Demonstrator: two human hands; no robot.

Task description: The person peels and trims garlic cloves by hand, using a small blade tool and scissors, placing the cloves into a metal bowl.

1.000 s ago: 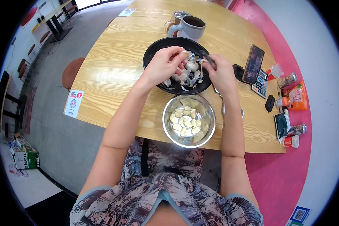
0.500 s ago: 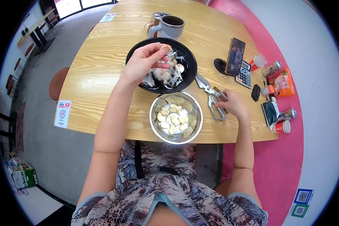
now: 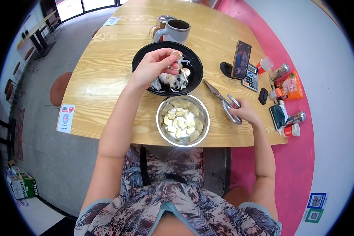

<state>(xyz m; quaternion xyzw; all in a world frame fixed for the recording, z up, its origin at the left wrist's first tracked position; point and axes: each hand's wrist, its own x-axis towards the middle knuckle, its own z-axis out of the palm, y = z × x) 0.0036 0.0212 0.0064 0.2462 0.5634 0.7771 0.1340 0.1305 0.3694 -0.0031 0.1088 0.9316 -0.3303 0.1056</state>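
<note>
Above a black plate (image 3: pixel 139 59), my left hand (image 3: pixel 155 67) pinches a garlic clove (image 3: pixel 177 55) between thumb and fingers. Garlic bulbs and loose papery skins (image 3: pixel 169 80) lie on the plate below it. To the right, my right hand (image 3: pixel 246 112) is closed round the handles of metal scissors (image 3: pixel 224 103), whose blades point away towards the plate. Between my arms, close to the table edge, stands a steel bowl (image 3: pixel 202 131) with several peeled garlic cloves (image 3: pixel 180 122) in it.
Behind the plate are a grey mug (image 3: pixel 179 31) and a glass jar (image 3: pixel 165 19). On the right stand a phone (image 3: pixel 241 59) on a stand, a calculator (image 3: pixel 250 78), a black case (image 3: pixel 263 96), an orange packet (image 3: pixel 293 86) and a red-and-white cup (image 3: pixel 292 130). The table's (image 3: pixel 106 78) front edge runs below the bowl.
My right hand has closed on the scissors' handles and turned them, and the spread handles have come together. My left hand still holds the clove over the plate.
</note>
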